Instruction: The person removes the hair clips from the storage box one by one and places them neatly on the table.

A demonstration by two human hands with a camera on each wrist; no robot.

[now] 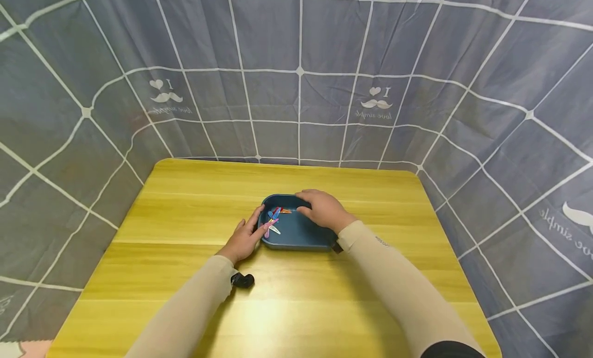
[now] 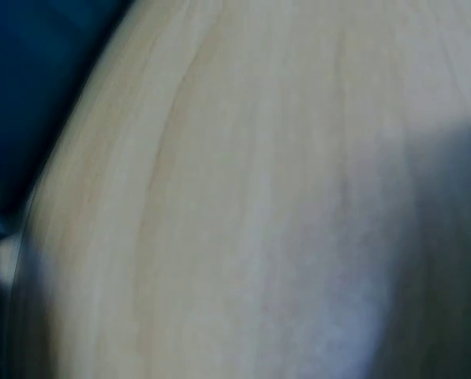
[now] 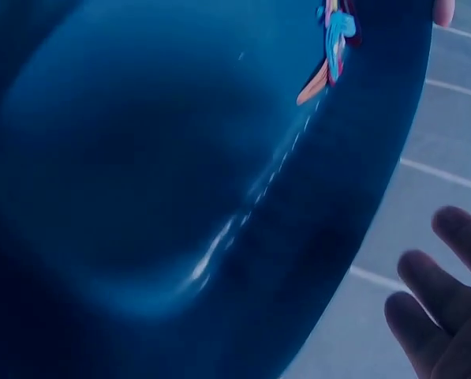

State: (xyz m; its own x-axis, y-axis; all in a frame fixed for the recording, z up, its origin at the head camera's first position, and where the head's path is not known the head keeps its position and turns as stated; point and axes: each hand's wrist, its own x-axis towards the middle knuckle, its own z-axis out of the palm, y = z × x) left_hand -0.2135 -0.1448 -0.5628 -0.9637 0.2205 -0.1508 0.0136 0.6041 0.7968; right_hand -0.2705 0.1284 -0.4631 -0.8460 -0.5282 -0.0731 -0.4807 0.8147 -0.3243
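Note:
A dark blue tray (image 1: 301, 232) with rounded corners lies between the two hands. Several colourful hair clips (image 1: 274, 214), among them blue, pink, white and orange ones, are bunched at its left end. Along the left wall is the left hand (image 1: 242, 242), its fingers fairly straight and its thumb by the rim near the clips. Over the right end reaches the right hand (image 1: 326, 209). In the right wrist view its spread fingers (image 3: 432, 296) are beyond the far rim, apart from the wall. The left wrist view shows only a blurred side of the tray (image 2: 38, 87).
The tray stands on a yellow wood-grain table (image 1: 208, 193). A grey curtain (image 1: 324, 95) with white grid lines hangs behind and on both sides. A black wrist device (image 1: 243, 280) sits at the left cuff.

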